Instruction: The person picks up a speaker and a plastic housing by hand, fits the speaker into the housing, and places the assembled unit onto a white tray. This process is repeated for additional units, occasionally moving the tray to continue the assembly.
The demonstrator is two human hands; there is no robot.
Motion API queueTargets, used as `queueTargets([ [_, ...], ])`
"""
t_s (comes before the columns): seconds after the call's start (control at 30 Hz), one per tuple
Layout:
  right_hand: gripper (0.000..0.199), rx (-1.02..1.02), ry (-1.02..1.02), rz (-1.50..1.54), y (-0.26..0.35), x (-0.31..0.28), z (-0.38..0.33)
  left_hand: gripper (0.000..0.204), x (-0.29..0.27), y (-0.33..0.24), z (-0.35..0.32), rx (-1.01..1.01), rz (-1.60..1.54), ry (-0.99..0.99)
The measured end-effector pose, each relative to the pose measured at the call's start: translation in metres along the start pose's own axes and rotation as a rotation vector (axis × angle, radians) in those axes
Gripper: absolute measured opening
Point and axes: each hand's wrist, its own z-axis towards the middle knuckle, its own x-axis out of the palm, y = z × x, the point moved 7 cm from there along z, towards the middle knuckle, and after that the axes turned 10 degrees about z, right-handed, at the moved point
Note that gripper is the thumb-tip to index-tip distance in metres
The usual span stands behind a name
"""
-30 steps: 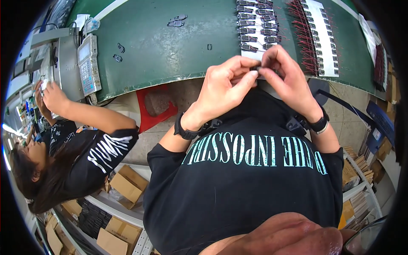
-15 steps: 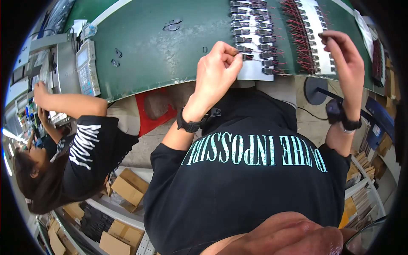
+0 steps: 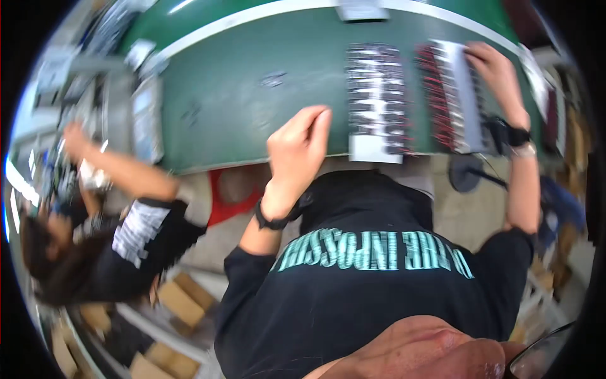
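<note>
Above the green table (image 3: 221, 132) my left hand (image 3: 298, 145) is closed, thumb pressed to the bent forefinger. Anything within it is hidden. It hovers left of a white sheet (image 3: 374, 150) bearing two columns of small black parts (image 3: 361, 95), blurred by motion. My right hand (image 3: 499, 72) reaches to the far end of a second white sheet (image 3: 447, 60), its thumb and forefinger drawn together there. What they pinch is too blurred to make out. Red wires (image 3: 435, 107) fringe the left side of that sheet, and more dark parts run along its right side.
Loose dark parts (image 3: 273, 79) lie on the left half of the table. Beyond them stands a grey keypad device (image 3: 146, 120), near a co-worker's arm (image 3: 123, 174). A pale tray (image 3: 363, 9) sits at the far edge. A red stool (image 3: 221, 199) is below the table edge.
My left hand has drawn back from the first sheet toward the left and nearer me. My right hand has moved to the second sheet's far end. The whole view has shifted, showing more table.
</note>
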Motion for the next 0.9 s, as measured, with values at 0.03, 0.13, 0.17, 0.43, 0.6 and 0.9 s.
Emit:
queueTargets([
  [0.03, 0.021, -0.015, -0.035, 0.029, -0.013, 0.0, 0.001, 0.008, -0.014, 0.009, 0.011, 0.007, 0.071, -0.037],
  [0.13, 0.017, -0.099, 0.008, 0.087, -0.007, 0.006, 0.02, 0.009, -0.052, 0.053, 0.046, 0.01, 0.287, -0.104],
  [0.17, 0.017, -0.091, 0.046, 0.081, -0.004, 0.011, 0.026, 0.01, -0.06, 0.065, 0.052, 0.027, 0.375, -0.117],
  [0.43, 0.019, 0.03, 0.038, 0.048, -0.017, 0.006, 0.028, 0.012, -0.039, 0.076, 0.082, 0.332, 0.624, 0.065],
  [0.6, 0.021, 0.152, -0.3, 0.457, 0.041, -0.047, -0.006, 0.013, -0.039, 0.08, 0.08, 0.396, 0.738, 0.176],
  [0.9, 0.018, 0.143, -0.102, 1.103, 0.158, 0.013, -0.093, 0.014, -0.067, 0.076, 0.032, 0.39, 0.492, 0.108],
])
